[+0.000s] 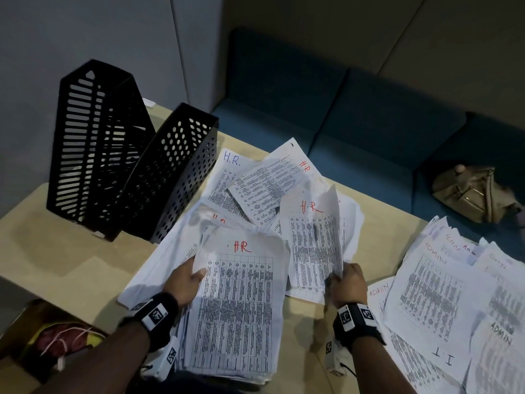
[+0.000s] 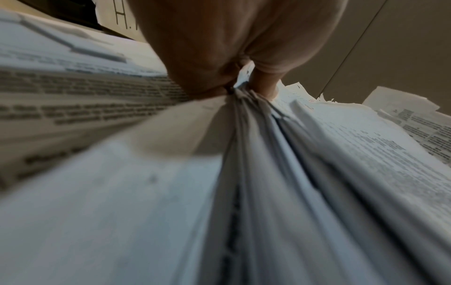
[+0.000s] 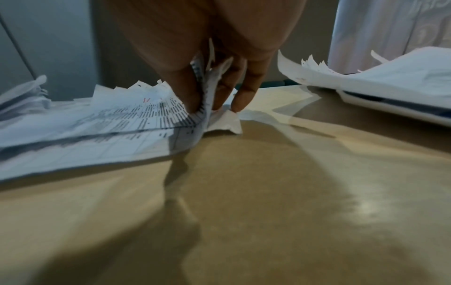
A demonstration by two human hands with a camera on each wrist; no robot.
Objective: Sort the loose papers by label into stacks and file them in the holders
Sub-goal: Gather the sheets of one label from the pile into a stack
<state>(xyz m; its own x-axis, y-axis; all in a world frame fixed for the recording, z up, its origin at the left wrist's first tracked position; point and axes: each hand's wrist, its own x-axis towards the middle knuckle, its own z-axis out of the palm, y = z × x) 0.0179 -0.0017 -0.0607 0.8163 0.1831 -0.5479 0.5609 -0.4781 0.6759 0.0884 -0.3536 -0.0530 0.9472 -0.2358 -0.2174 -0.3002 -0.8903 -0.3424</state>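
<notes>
A thick stack of printed sheets marked "HR" in red (image 1: 238,305) lies near the table's front edge. My left hand (image 1: 191,277) grips its left edge, thumb on top; the left wrist view shows the sheaf (image 2: 246,108) pinched between thumb and fingers. My right hand (image 1: 342,280) pinches the lower right corner of another "H.R" sheet (image 1: 311,245), which curls upward; the right wrist view shows that sheet (image 3: 203,104) held between the fingers. More HR sheets (image 1: 272,177) lie scattered behind. Two empty black holders (image 1: 119,155) stand at the back left.
A spread of sheets marked "ADMIN" (image 1: 443,288) and one marked "I.T" (image 1: 443,359) covers the table's right side. A blue sofa (image 1: 355,115) with a tan bag (image 1: 474,194) sits behind the table (image 1: 71,260). A box (image 1: 54,339) with coloured items is at the lower left.
</notes>
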